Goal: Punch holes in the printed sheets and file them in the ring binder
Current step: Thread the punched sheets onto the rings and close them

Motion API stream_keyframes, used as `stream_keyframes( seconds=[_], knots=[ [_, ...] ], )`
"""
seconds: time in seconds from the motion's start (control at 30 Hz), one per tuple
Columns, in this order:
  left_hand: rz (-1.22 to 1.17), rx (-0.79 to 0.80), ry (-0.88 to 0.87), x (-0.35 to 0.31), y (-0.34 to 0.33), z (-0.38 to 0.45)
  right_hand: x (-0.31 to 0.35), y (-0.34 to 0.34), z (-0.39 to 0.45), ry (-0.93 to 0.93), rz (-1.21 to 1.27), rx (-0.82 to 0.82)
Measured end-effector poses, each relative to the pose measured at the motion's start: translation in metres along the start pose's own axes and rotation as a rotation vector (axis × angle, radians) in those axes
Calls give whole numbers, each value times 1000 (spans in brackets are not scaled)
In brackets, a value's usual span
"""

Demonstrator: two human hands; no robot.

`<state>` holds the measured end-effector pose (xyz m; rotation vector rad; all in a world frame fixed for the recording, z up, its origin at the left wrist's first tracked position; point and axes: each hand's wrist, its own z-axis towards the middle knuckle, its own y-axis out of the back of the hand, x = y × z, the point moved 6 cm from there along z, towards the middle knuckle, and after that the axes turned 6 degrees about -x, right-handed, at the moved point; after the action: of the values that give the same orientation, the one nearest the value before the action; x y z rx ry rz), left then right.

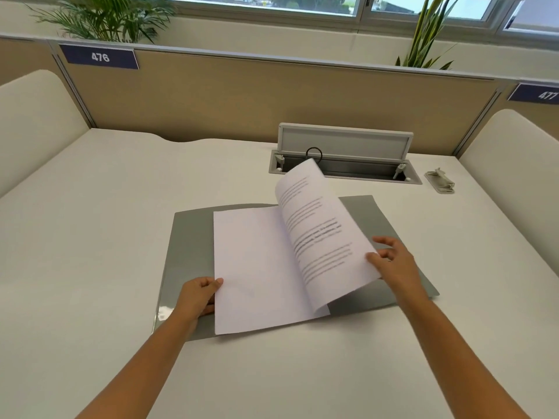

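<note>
A grey ring binder (187, 237) lies open and flat on the white desk. White sheets (251, 267) rest on its left half, blank side up. A printed sheet (320, 231) curves up from the middle, lifted at its right edge. My right hand (393, 261) pinches that edge between thumb and fingers. My left hand (198, 296) presses on the lower left corner of the flat sheets. The binder's rings are hidden under the paper. A small grey hole punch (440, 181) sits on the desk far to the right, away from both hands.
An open cable hatch (344, 164) with a raised lid and a black cable loop lies just behind the binder. Beige partitions with number plates 476 (99, 57) and 477 close the back. Cream side panels flank the desk. Plants stand behind the partition.
</note>
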<state>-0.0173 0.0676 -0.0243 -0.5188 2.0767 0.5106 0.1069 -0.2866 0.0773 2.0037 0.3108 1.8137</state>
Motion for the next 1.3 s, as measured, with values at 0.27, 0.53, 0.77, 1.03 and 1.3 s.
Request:
stream_keyframes(
  seconds=[0.27, 0.53, 0.77, 1.03, 1.3],
  knots=[
    [1, 4, -4, 0, -3, 2, -70, 59, 20, -206, -23, -231],
    [1, -2, -2, -3, -5, 2, -59, 57, 1, -1, -321, -370],
    [-75, 51, -10, -19, -12, -9, 6, -56, -62, 460, -191, 112],
    [-317, 202, -40, -37, -34, -29, 44, -143, -118, 571, -204, 620],
    [-394, 182, -34, -29, -41, -32, 38, -147, -109, 381, -60, 644]
  ],
)
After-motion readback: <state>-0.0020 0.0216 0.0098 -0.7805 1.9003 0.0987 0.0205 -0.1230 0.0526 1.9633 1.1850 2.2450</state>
